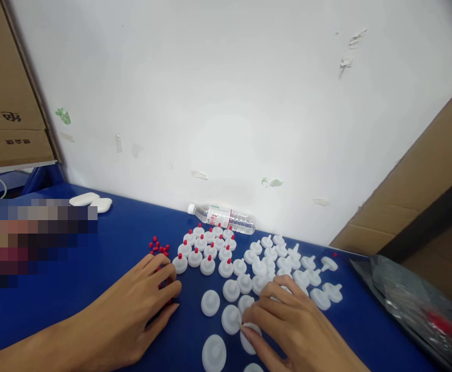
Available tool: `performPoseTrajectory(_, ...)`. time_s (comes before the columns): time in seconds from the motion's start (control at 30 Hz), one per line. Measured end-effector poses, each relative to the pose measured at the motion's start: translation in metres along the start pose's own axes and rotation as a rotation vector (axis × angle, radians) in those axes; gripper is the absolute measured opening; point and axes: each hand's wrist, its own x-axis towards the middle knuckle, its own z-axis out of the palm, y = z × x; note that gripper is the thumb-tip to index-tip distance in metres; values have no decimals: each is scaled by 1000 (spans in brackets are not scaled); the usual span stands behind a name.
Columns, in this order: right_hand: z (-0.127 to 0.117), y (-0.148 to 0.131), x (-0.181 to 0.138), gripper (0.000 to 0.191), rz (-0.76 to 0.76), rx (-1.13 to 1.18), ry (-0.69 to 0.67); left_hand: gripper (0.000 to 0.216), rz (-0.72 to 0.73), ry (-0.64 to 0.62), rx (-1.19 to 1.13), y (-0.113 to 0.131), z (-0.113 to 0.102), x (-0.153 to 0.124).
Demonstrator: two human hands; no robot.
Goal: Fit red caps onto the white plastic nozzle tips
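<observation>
My left hand (148,297) rests low over the table beside small red caps (159,248). Its fingers are bent, with the thumb apart from the index finger; some red shows between and beneath them. My right hand (287,318) is over a spread of white nozzle caps (260,267), its thumb and index finger close together at the spout of one white nozzle cap (230,319). The exact contact is partly hidden. Between and beyond the hands stand several white nozzle caps with red tips (207,265). Plain white nozzle caps (214,353) sit nearer to me.
A clear plastic bottle (226,218) lies against the wall. Two white oval objects (85,199) are at the back left of the blue table (105,248). Cardboard (415,170) and a dark plastic bag (407,289) stand right; a cardboard box (12,88) is left.
</observation>
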Motion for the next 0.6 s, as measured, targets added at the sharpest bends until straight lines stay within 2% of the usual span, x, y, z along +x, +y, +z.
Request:
performPoseTrajectory(0.17, -9, -3, 2, 26, -22, -24, 28, 20, 5, 5, 26, 1, 0, 0)
performPoseTrajectory(0.27, -7, -8, 5, 19, -139, -116, 47, 18, 21, 16, 32, 1, -2, 1)
performPoseTrajectory(0.37, 16, -19, 5, 35, -279, -300, 44, 17, 45, 41, 27, 1, -1, 2)
performPoseTrajectory(0.5, 59, -35, 2, 32, -240, -449, 104, 18, 72, 84, 23, 0, 2, 1)
performPoseTrajectory(0.57, 70, -35, 1, 33, -271, -475, 128, 20, 87, 86, 26, -1, 2, 1)
performPoseTrajectory(0.6, 73, -34, 1, 39, -270, -482, 129, 22, 99, 85, 33, -1, 2, 2)
